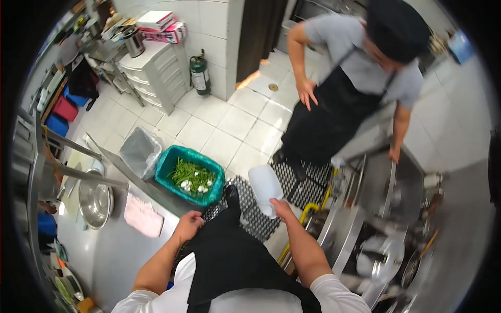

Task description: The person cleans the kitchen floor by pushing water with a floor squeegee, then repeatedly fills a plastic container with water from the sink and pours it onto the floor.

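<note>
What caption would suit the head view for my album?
Seen from above: the right hand holds a white container near a teal tub of greens.

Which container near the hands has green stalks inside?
The teal tub, holding green stalks and white pieces; neither the grey bin nor the white container in the right hand shows any.

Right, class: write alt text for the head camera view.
A person's right hand holds a white plastic container above a dark kitchen mat; their left hand is near a metal counter. A green tub of leafless-looking green stalks sits on the floor, and a co-worker in a black apron stands nearby.
</note>
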A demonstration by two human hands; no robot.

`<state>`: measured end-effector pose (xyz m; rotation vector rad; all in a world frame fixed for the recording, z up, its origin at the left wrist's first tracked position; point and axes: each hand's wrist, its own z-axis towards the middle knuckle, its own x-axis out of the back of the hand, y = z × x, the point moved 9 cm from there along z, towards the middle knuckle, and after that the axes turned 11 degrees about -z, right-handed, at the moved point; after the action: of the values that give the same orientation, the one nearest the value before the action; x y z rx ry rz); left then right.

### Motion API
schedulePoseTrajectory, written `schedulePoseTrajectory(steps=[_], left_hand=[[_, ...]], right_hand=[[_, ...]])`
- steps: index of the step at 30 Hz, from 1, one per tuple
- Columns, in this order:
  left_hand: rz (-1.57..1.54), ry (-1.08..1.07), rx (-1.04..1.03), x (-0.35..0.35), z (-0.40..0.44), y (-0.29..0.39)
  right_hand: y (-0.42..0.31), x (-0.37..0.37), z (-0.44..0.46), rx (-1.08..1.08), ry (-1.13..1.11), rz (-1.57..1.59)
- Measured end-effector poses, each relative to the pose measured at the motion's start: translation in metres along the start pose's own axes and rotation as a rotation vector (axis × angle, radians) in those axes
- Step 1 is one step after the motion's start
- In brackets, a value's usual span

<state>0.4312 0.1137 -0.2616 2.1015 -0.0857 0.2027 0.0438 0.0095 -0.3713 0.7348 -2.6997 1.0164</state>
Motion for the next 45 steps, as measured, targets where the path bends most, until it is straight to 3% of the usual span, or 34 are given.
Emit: schedulePoseTrajectory(steps=[1, 6, 9, 14, 16, 20, 22, 24, 26, 27, 28, 29, 30, 31, 32, 34, 35, 37, 39, 40, 41, 43, 45], left_hand=[[0.113, -0.034, -0.052, -0.008, 0.016, 0.01], [0.041, 0.16, 0.01, 0.0, 0.093, 0.067], [0.003, 0.232, -0.105, 0.022, 0.149, 0.116], [0.067, 0.259, -0.269, 0.045, 0.251, 0.219], [0.075, 0.266, -0.306, 0.053, 0.292, 0.248], [0.065, 0.292, -0.342, 0.075, 0.349, 0.274], [0.015, 0.304, -0.108, 0.088, 0.357, 0.245], [0.277, 0.296, -0.013, 0.103, 0.367, 0.193], [0.481, 0.359, 0.025, 0.107, 0.353, 0.157], [0.62, 0.278, 0.076, 0.104, 0.354, 0.109], [0.878, 0.295, -0.125, 0.095, 0.35, 0.064], [1.129, -0.008, -0.324, 0.059, 0.34, 0.037], [1.111, 0.014, -0.292, 0.042, 0.325, 0.019], [1.264, -0.13, -0.095, 0.016, 0.322, 0.002], [1.273, -0.132, -0.125, 0.0, 0.325, -0.01], [1.093, -0.323, 0.299, -0.02, 0.333, -0.069], [1.079, -0.348, 0.28, -0.031, 0.348, -0.045], [0.895, -0.176, 0.34, -0.009, 0.411, 0.044], [0.981, -0.141, 0.141, 0.0, 0.502, 0.08], [0.943, -0.11, -0.046, 0.006, 0.547, 0.141], [0.698, 0.074, 0.025, 0.026, 0.587, 0.189], [0.723, 0.091, -0.191, 0.028, 0.655, 0.321], [0.691, 0.074, -0.368, 0.02, 0.707, 0.431]], right_hand=[[-0.009, 0.004, 0.034, 0.029, 0.025, -0.071], [-0.129, 0.038, 0.06, -0.112, -0.031, -0.111], [-0.186, 0.053, 0.104, 0.082, -0.025, -0.189], [-0.236, 0.069, 0.184, -0.045, -0.121, -0.166], [-0.276, 0.077, 0.212, 0.077, -0.116, -0.19], [-0.342, 0.08, 0.261, 0.09, -0.175, -0.159], [-0.368, 0.081, 0.283, 0.113, -0.2, -0.083], [-0.392, 0.084, 0.313, 0.079, -0.3, -0.167], [-0.429, 0.098, 0.319, 0.075, -0.268, -0.105], [-0.445, 0.104, 0.321, 0.066, -0.245, -0.061], [-0.457, 0.11, 0.329, 0.066, -0.233, -0.042], [-0.469, 0.116, 0.339, 0.041, -0.223, -0.052], [-0.481, 0.124, 0.353, 0.019, -0.211, -0.064], [-0.497, 0.132, 0.366, 0.029, -0.191, -0.052], [-0.51, 0.142, 0.38, 0.089, -0.13, 0.015], [-0.517, 0.165, 0.41, 0.127, -0.035, 0.083], [-0.508, 0.177, 0.431, 0.086, -0.041, 0.105], [-0.536, 0.216, 0.44, 0.071, -0.024, 0.123], [-0.555, 0.259, 0.414, 0.054, 0.104, 0.104], [-0.552, 0.273, 0.42, 0.043, 0.12, 0.141], [-0.55, 0.285, 0.428, 0.035, 0.084, 0.152], [-0.539, 0.299, 0.453, 0.018, 0.071, 0.204], [-0.505, 0.33, 0.486, -0.003, 0.324, -0.057]])
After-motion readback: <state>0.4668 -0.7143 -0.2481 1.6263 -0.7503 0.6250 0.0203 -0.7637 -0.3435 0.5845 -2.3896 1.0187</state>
